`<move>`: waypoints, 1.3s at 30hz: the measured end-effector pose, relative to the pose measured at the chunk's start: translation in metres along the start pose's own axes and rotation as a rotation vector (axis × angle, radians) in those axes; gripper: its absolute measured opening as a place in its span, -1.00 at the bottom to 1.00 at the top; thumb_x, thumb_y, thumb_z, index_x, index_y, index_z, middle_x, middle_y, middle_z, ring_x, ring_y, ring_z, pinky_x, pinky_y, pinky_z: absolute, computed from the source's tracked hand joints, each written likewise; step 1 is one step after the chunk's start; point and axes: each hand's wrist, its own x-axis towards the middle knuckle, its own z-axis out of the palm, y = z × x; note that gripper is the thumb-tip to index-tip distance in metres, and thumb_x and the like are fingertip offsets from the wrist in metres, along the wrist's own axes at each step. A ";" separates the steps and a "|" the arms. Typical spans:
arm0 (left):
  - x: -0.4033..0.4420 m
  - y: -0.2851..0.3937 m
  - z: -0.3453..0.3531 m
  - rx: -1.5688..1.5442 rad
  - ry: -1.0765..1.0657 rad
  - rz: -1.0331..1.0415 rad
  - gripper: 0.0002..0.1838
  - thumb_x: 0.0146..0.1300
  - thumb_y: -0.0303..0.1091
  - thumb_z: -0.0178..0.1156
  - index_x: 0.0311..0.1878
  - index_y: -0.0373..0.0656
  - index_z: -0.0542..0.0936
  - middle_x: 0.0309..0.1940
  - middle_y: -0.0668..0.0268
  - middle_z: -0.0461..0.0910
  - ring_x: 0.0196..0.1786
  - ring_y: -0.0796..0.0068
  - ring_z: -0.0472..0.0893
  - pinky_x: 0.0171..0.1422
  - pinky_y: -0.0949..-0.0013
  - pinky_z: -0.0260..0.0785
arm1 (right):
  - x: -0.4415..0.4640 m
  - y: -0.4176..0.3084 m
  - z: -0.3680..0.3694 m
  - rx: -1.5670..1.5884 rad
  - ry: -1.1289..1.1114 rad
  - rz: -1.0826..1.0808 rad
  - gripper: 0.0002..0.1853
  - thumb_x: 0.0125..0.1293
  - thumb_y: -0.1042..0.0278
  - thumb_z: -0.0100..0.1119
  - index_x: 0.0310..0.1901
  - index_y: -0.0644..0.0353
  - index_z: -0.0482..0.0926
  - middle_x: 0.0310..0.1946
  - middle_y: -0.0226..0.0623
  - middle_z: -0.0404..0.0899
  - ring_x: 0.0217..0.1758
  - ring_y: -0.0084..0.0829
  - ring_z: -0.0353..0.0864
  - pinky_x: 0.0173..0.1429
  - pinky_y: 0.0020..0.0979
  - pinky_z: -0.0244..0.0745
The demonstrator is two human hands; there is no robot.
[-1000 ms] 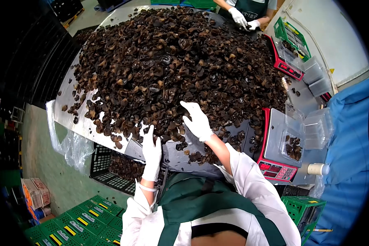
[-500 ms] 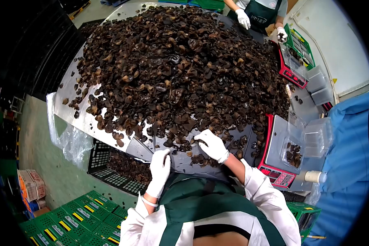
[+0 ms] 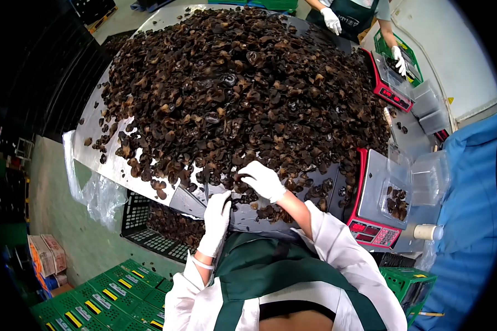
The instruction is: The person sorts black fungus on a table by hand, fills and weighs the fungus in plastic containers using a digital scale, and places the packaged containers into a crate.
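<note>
A large heap of dark brown wood ear mushrooms (image 3: 243, 94) covers the metal table (image 3: 119, 165). My right hand (image 3: 263, 181), white-gloved, is at the heap's front edge, its fingers closed on a dark wood ear mushroom (image 3: 241, 177). My left hand (image 3: 217, 212), also gloved, is at the table's near edge with fingers drawn together; whatever lies between them is too small to make out. Several loose pieces lie between and beside my hands.
On the right, a red scale (image 3: 364, 220) bears a clear tub (image 3: 395, 201) with mushrooms. Clear tubs (image 3: 429, 176) stand beyond it. A black crate (image 3: 133, 218) of mushrooms sits below left, near green crates (image 3: 110, 295). Across the table, a co-worker's gloved hand (image 3: 398, 62) is at another scale (image 3: 389, 88).
My right hand has moved left and slightly up along the heap's edge and now has a mushroom at its fingertips. My left hand has shifted slightly up. The co-worker's hand has moved to their scale.
</note>
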 end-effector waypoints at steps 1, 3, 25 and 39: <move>-0.001 0.001 -0.001 -0.154 0.033 -0.006 -0.66 0.17 -0.51 0.17 0.05 -0.19 0.53 -0.12 0.13 0.56 -0.03 0.23 0.55 0.09 0.34 0.39 | -0.004 0.005 -0.001 0.122 0.040 0.059 -0.77 0.24 0.23 0.15 -0.11 0.09 0.57 -0.27 -0.30 0.54 -0.21 -0.35 0.59 -0.20 -0.39 0.50; -0.002 0.006 -0.003 -0.445 0.035 -0.240 -0.69 0.25 -0.50 0.10 0.08 -0.21 0.51 -0.14 0.27 0.56 -0.07 0.39 0.55 0.09 0.38 0.38 | -0.011 0.019 -0.010 0.805 -0.173 0.538 -0.73 0.34 0.18 0.09 -0.10 0.21 0.54 -0.31 -0.38 0.60 -0.40 -0.52 0.57 -0.33 -0.46 0.47; 0.040 0.103 0.031 -1.759 -0.194 -0.536 -0.69 0.39 -0.16 0.06 0.09 -0.09 0.46 0.00 0.33 0.53 0.04 0.38 0.53 0.13 0.26 0.43 | -0.083 -0.031 -0.050 1.812 0.223 0.593 -0.35 0.46 -0.20 -0.35 0.23 0.24 0.36 -0.11 -0.39 0.59 -0.22 -0.62 0.58 -0.58 -0.66 0.45; 0.029 0.274 0.111 -0.874 -0.206 0.271 -0.61 0.46 -0.15 -0.11 0.03 -0.29 0.50 0.05 0.19 0.50 0.12 0.34 0.47 0.28 0.32 0.27 | -0.171 0.008 -0.163 1.972 0.692 0.378 -0.51 0.43 -0.11 -0.21 0.11 0.07 0.50 -0.09 -0.27 0.60 -0.16 -0.39 0.60 -0.28 -0.47 0.50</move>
